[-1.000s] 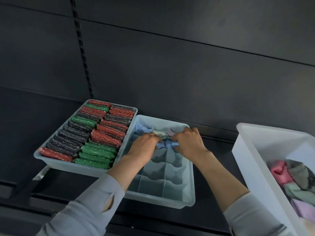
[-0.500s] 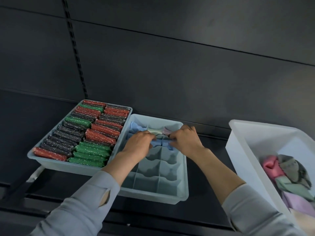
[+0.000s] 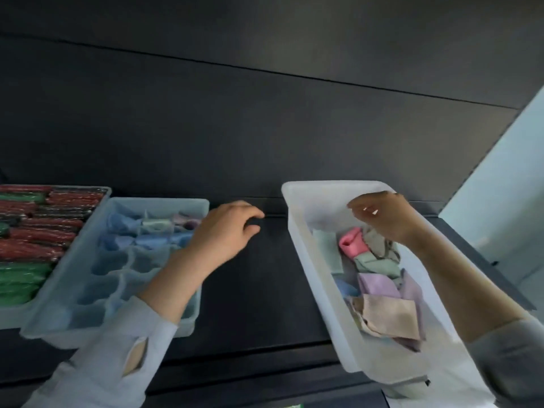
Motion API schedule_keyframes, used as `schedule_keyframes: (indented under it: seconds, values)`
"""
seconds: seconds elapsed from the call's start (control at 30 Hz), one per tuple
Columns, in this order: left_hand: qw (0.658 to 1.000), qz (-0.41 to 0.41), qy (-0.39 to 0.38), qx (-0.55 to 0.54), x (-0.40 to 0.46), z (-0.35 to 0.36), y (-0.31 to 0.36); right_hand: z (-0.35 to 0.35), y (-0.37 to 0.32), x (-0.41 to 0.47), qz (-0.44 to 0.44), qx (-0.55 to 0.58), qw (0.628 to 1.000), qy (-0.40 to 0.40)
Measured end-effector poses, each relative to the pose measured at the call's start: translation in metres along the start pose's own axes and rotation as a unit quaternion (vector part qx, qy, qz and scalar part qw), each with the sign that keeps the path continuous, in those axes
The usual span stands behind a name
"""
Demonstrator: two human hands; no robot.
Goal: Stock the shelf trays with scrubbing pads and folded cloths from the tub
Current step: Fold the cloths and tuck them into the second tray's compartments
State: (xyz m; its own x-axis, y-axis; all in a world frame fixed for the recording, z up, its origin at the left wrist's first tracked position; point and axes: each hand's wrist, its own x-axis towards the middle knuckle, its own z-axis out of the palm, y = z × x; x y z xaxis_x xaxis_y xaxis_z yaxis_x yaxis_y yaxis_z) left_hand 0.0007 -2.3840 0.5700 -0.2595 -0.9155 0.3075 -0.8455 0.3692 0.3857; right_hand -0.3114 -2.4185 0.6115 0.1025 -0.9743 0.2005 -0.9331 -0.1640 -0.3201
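Observation:
A pale blue divided tray (image 3: 188, 325) sits on the dark shelf, with folded blue, green and lilac cloths (image 3: 147, 234) in its far compartments. Left of it, a grey tray (image 3: 11, 315) is packed with red, green and dark scrubbing pads (image 3: 38, 234). At the right stands a white tub (image 3: 306, 201) holding loose cloths, pink (image 3: 350, 242), lilac (image 3: 376, 285) and beige (image 3: 388, 315). My left hand (image 3: 223, 234) hovers past the divided tray's right rim, fingers loosely curled, holding nothing. My right hand (image 3: 382, 216) is over the tub's far end, fingers pointing down above the pink cloth, holding nothing visible.
Dark shelf surface (image 3: 265, 275) lies between the divided tray and the tub. A dark back panel (image 3: 265, 128) rises behind the shelf. A pale wall (image 3: 506, 187) shows at the far right.
Both hands left the blue cloth in the divided tray and moved right. The right hand now reaches into the tub. The view swung right.

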Motion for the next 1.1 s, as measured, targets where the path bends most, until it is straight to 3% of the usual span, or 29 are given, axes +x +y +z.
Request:
schedule_keyframes:
  seconds: [0.07,0.23,0.33,0.4,0.5,0.57,0.67,0.77,0.93,1.1]
  values:
    - [0.999,0.026,0.002,-0.028,0.008,0.021,0.034,0.009,0.028,-0.002,0.017,-0.046,0.997,-0.066]
    - [0.999,0.016,0.008,-0.050,0.020,0.063,0.075,0.046,0.035,0.003,-0.044,-0.089,0.972,-0.215]
    - [0.999,-0.010,0.030,-0.038,0.021,0.071,0.077,0.074,0.020,0.009,-0.066,-0.068,0.939,-0.330]
    - [0.999,-0.019,0.035,-0.032,0.019,0.072,0.078,0.090,0.012,0.009,-0.106,-0.116,0.917,-0.367]
    - [0.999,-0.025,0.039,-0.028,0.017,0.071,0.081,0.096,0.008,0.016,-0.164,-0.185,0.925,-0.289]
    - [0.998,-0.032,0.034,-0.029,0.017,0.070,0.081,0.088,0.012,0.027,-0.150,-0.164,0.946,-0.238]
    - [0.998,-0.034,0.034,-0.030,0.018,0.065,0.083,0.050,0.016,0.037,-0.118,-0.009,0.974,-0.193]
    - [0.990,-0.041,0.036,-0.132,0.023,0.055,0.092,-0.001,0.005,0.029,-0.124,0.192,0.956,-0.183]
    - [0.909,-0.076,-0.047,-0.406,0.033,0.034,0.111,-0.045,-0.024,0.014,-0.188,0.316,0.916,-0.163]
    - [0.831,-0.152,0.004,-0.535,0.023,0.017,0.111,-0.023,-0.034,0.015,-0.207,0.311,0.927,0.008]
